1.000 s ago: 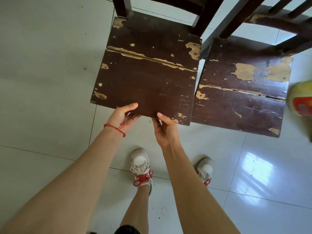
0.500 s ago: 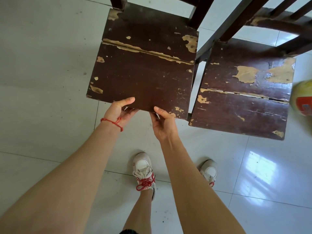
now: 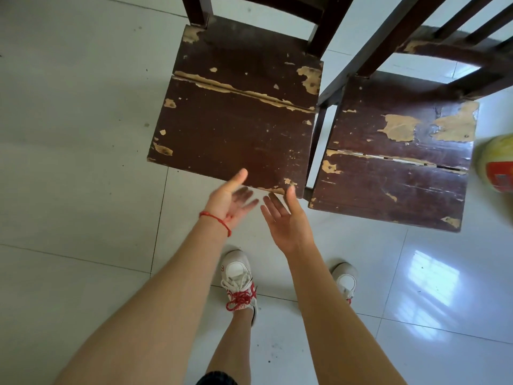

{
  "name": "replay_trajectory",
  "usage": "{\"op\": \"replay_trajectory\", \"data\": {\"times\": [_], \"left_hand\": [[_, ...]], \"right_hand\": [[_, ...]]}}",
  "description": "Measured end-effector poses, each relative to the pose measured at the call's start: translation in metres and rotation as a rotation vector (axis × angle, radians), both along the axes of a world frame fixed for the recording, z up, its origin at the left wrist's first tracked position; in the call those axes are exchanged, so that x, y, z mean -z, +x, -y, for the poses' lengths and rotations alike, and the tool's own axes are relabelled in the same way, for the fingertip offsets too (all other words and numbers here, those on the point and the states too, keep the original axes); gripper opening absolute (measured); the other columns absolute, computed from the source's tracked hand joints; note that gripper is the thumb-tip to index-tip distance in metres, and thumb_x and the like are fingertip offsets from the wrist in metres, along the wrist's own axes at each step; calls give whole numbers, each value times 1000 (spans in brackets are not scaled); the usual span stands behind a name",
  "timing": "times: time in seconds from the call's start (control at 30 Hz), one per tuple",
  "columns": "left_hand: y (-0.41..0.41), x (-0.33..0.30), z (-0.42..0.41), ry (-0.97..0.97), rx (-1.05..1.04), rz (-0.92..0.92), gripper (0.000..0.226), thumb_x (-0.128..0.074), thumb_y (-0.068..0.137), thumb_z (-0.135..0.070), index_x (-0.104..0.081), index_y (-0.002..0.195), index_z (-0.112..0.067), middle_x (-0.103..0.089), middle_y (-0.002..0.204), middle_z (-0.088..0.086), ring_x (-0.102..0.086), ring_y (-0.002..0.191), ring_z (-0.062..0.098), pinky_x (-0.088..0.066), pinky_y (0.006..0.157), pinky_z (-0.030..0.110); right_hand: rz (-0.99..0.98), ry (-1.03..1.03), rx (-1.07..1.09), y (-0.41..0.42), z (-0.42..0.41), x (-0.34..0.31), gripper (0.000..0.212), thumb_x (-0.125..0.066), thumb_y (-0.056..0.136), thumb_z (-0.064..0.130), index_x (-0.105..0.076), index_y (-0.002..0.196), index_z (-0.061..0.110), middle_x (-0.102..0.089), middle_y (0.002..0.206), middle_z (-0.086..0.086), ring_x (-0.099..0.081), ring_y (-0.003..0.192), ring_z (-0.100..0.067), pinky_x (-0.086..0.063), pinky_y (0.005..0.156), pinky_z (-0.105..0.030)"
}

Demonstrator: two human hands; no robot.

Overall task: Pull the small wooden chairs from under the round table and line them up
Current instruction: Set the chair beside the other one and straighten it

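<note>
While the red label on the yellow thing (image 3: 497, 165) is too blurry to read, both hands have let go of the left chair (image 3: 236, 118) they gripped before. The left hand (image 3: 230, 198) and right hand (image 3: 283, 218) hang open, palms up, holding nothing. It stands on the floor (image 3: 69, 134) just beside the right chair (image 3: 394, 168).

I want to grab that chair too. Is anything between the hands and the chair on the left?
No, nothing visible is in the way. The left hand and right hand are open, palms up, just in front of the left chair. Only bare floor lies beneath them.
</note>
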State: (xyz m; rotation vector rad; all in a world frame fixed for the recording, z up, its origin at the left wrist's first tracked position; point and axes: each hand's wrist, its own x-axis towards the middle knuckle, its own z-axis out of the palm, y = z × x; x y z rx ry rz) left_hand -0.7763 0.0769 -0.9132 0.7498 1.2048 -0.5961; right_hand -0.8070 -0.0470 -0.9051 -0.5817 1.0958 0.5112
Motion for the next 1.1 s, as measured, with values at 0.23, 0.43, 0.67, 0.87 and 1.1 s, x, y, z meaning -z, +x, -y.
{"op": "replay_trajectory", "data": {"times": [0.23,0.43,0.67,0.87,1.1], "left_hand": [[-12,-7,81,-136,108,-26,52,-65,76,-35,-43,119,-15,-40,141,18,-40,129,31,-41,98,44],[-19,-10,146,-197,106,-50,45,-67,77,-28,-45,113,-12,-48,135,13,-43,128,30,-37,102,48],[-19,-1,186,-115,-96,-72,24,-69,76,-9,-51,92,-10,-59,101,10,-55,98,29,-48,89,47],[-11,-2,188,-14,-151,0,21,-67,76,-5,-54,92,-8,-57,110,13,-56,101,29,-53,79,39],[1,-2,184,-11,-176,7,34,-68,76,-8,-52,106,-6,-57,114,13,-59,94,27,-54,81,38]], "right_hand": [[-63,-136,181,-16,63,-8,44,-54,85,41,-47,118,14,-49,133,-14,-43,128,-27,-40,99,-38],[-77,-221,385,-17,124,-8,53,-55,86,39,-38,130,14,-44,138,-13,-41,130,-31,-31,111,-43],[-22,-208,501,-13,184,-2,44,-55,88,9,-44,130,7,-55,128,-14,-54,116,-33,-47,95,-47],[61,-201,433,-12,186,2,45,-53,87,1,-44,131,5,-56,128,-14,-61,107,-25,-54,81,-40],[193,-219,391,0,185,7,51,-52,84,-4,-42,133,5,-57,122,-13,-70,89,-17,-54,82,-40]]}}
